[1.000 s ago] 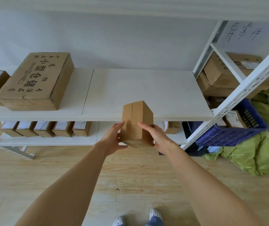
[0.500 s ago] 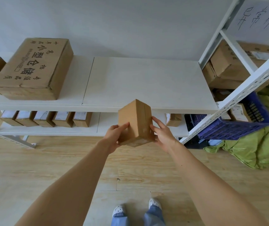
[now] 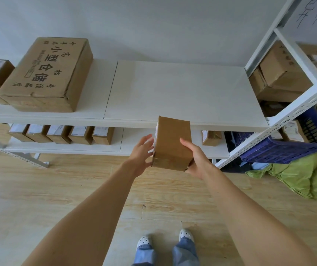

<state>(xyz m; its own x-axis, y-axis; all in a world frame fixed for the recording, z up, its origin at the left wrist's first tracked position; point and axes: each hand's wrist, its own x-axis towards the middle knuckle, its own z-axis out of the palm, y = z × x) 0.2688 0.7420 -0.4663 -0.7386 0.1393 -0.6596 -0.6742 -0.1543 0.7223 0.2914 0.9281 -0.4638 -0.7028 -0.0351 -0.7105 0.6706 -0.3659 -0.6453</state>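
Shelving of white metal and board point(image 3: 182, 89) spans the upper half of the frame, its top board bare across the centre and right. That open stretch, I judge, is where the held parcel is headed. A large flat brown cardboard carton printed with black characters point(image 3: 48, 73) lies at the upper left, pushed to the end so the rest stays free. A blue slotted plastic crate point(image 3: 280, 150) sits at the right edge, holding labelled parcels. A row of small brown labelled cardboard boxes point(image 3: 61, 133) stands side by side on the lower shelf at the left, packed tight, probably to save room.

The small plain brown cardboard box point(image 3: 173, 144) hangs in the air at the centre, just in front of the top board's edge. It stands on end and tilts slightly, touching no shelf. It is likely held high so it can clear the edge.

The right hand point(image 3: 198, 160) carries it, its grip closed on the box: thumb across the near face, fingers wrapped under the lower right corner. The left hand point(image 3: 140, 152) has a slack grip, fingers fairly straight, laid against the left side to steady it.
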